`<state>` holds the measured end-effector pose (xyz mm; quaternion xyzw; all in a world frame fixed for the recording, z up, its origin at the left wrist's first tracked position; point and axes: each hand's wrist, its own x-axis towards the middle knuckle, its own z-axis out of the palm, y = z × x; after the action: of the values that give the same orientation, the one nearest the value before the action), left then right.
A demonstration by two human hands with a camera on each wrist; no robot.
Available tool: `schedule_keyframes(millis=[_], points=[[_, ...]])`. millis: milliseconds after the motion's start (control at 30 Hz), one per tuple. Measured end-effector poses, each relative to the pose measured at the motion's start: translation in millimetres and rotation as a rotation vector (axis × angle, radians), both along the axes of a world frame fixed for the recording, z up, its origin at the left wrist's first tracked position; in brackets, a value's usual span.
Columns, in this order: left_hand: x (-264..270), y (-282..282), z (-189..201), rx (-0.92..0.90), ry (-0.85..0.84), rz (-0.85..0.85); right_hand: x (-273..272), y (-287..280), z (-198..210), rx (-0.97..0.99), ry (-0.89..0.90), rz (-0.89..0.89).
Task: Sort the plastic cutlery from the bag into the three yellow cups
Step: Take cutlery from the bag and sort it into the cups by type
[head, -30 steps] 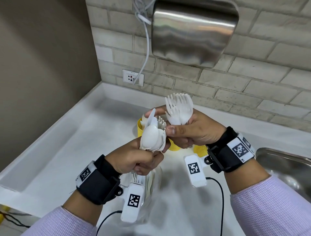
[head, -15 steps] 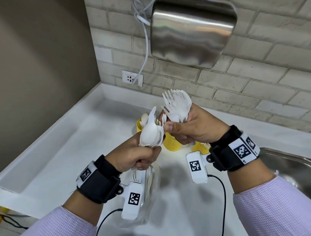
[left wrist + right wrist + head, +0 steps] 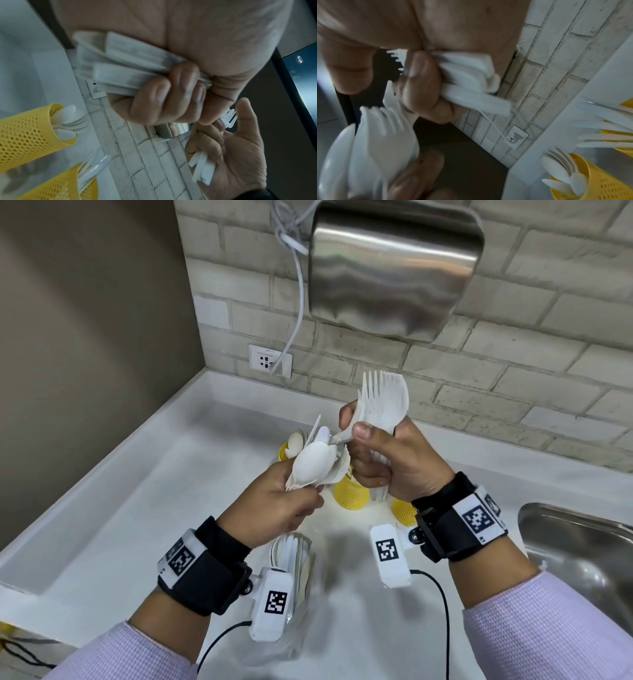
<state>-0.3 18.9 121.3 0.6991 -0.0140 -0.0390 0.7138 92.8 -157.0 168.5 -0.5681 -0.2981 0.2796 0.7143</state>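
Left hand [image 3: 274,505] gripped a mixed bundle of white cutlery [image 3: 317,462], a spoon bowl outermost, held above the white counter [image 3: 113,508]. Right hand [image 3: 394,460] clutched a fan of forks [image 3: 385,402], tines up, thumb and forefinger pinching one more piece at the top of the left bundle; hard to tell fork from knife there. Hidden in the head view behind both hands: most of the three yellow cups [image 3: 351,494], only parts showing between and under the wrists. Clear bag [image 3: 294,563] on the counter under the left wrist, half covered by the wrist camera, its contents blurred.

From the left wrist: flat handles [image 3: 123,70] squeezed under curled fingers [image 3: 164,94], and two mesh cups at the frame's left edge, one holding spoons [image 3: 68,121], the other cut off. From the right wrist: blurred fork heads [image 3: 382,135] of the left bundle close to the lens, fork handles [image 3: 471,83] in the fist, and beside the brick wall [image 3: 547,74] a cup of spoons [image 3: 565,174] plus knives [image 3: 606,121] cropped at the edge.
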Motion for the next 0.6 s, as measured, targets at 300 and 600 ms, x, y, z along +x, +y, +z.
schedule_keyframes(millis=[300,600], points=[[6.0,-2.9,1.8,0.243,-0.192,0.019,-6.4,18.1,-7.9,-0.012,0.026,-0.288],[7.8,-1.4,-7.7,0.423,-0.234,0.024,-6.3,32.9,-9.0,0.191,0.283,-0.46]])
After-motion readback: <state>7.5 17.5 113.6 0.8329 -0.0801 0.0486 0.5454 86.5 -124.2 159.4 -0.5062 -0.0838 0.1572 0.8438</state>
